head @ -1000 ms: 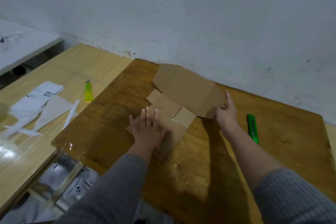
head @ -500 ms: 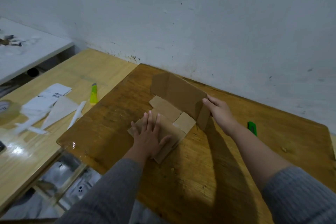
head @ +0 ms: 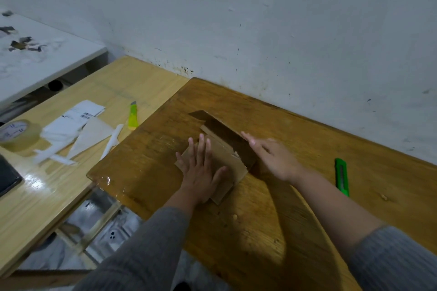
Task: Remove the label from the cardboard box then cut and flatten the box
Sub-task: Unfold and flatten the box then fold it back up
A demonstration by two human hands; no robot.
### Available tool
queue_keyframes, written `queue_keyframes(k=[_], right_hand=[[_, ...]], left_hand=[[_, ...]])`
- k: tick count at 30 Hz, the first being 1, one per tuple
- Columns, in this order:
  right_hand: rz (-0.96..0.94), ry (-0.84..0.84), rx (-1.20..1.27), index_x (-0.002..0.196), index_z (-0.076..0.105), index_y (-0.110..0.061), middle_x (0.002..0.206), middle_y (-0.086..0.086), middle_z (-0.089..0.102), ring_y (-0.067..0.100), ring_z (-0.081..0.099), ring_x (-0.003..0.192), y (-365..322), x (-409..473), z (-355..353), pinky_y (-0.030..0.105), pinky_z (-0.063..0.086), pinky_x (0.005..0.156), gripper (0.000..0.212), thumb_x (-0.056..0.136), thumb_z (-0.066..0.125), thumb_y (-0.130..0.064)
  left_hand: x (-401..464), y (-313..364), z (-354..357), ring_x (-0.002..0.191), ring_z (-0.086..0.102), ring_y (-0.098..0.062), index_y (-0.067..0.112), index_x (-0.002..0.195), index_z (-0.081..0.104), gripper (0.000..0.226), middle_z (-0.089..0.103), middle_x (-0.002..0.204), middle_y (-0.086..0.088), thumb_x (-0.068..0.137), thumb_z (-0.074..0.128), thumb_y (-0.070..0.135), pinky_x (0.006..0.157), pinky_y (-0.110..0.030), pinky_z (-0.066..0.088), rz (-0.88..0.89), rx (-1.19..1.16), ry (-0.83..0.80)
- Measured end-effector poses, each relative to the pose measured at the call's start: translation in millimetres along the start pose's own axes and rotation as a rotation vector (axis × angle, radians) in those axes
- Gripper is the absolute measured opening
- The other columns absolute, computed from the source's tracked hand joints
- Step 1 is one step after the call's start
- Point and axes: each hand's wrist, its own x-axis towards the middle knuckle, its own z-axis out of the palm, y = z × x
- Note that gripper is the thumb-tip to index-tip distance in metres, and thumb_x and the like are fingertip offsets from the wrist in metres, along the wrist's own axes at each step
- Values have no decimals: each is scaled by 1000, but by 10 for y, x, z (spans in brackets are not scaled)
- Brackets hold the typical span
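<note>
The cut-open cardboard box lies on the dark wooden table. My left hand presses flat on its near panel with straight fingers. My right hand, fingers extended, pushes the far panel over towards me; that panel stands tilted and folded above the rest. A green utility knife lies to the right of my right forearm. Peeled white labels sit on the lighter table at the left.
On the light wooden table lie a yellow utility knife, a roll of tape, paper strips and a dark object at the left edge. A gap separates the tables. A white wall runs behind, and a white tabletop stands far left.
My right hand has folded the far panel from lying open on the table up and over towards my left hand. My left hand has stayed pressed on the near panel.
</note>
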Motion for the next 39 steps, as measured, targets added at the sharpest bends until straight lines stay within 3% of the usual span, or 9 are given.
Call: queue_keyframes(k=[4, 8, 11, 14, 21, 25, 29, 34, 39], right_hand=[[143, -114, -110, 129, 54, -33, 118, 7, 51, 19, 47, 106, -39, 204, 100, 34, 40, 88, 54, 95, 20, -57], [-20, -140, -440, 142, 32, -42, 155, -3, 23, 23, 18, 141, 22, 359, 336, 50, 19, 115, 55, 90, 43, -56], [12, -231, -495, 146, 14, -43, 160, 0, -8, 24, -10, 146, 70, 442, 434, 57, -4, 116, 67, 90, 48, -54], [80, -310, -504, 146, 11, -46, 159, 2, -16, 28, -15, 145, 67, 535, 440, 60, -6, 113, 70, 88, 50, -54], [155, -289, -435, 139, 37, -41, 160, 6, -5, 29, -2, 147, 35, 754, 431, 55, 4, 117, 74, 74, 72, -47], [140, -207, -421, 133, 49, -37, 154, 7, 24, 33, 26, 137, -20, 882, 403, 43, 25, 113, 68, 71, 76, -45], [163, -104, -172, 132, 46, -46, 146, 6, 38, 30, 41, 129, 40, 933, 429, 40, 34, 108, 64, 74, 75, -39], [248, -95, 232, 137, 43, -37, 151, 3, 35, 24, 37, 134, 157, 702, 315, 33, 31, 106, 64, 84, 68, -13], [426, 58, 625, 133, 47, -41, 147, 3, 38, 16, 49, 103, 104, 290, 309, 28, 46, 81, 61, 87, 60, -3]], left_hand=[[-22, 19, -34, 134, -44, -17, 36, 132, -42, 85, -52, 138, 16, 70, -12, 85, 102, -51, -30, -69, -257, 78], [-40, 42, -57, 134, -42, -15, 35, 133, -43, 79, -51, 141, 12, 83, 1, 77, 107, -52, -25, -170, -353, 102], [-35, 52, -58, 136, -40, -29, 26, 143, -34, 78, -45, 147, -6, 94, 15, 63, 111, -56, -20, -251, -229, -18], [-31, 64, -39, 136, -40, -32, 25, 145, -30, 76, -40, 150, -9, 95, 12, 62, 107, -59, -22, -266, -145, -102], [36, 231, 35, 133, -42, -38, 28, 145, -32, 85, -46, 146, -13, 91, 19, 70, 101, -65, -24, -539, -115, -163], [109, 215, -26, 132, -42, -40, 35, 143, -32, 83, -46, 146, -12, 91, 22, 70, 100, -67, -24, -571, -148, -164], [78, 187, -57, 134, -40, -40, 39, 141, -33, 86, -48, 145, -10, 89, 28, 72, 101, -67, -23, -615, -226, -166], [-59, 210, -57, 140, -31, -35, 35, 147, -25, 91, -33, 154, -16, 88, 35, 71, 103, -68, -19, -698, -275, -115], [-152, 195, -60, 148, -9, -22, 33, 153, 9, 84, -2, 162, 0, 86, 50, 63, 105, -68, -14, -583, -375, 44]])
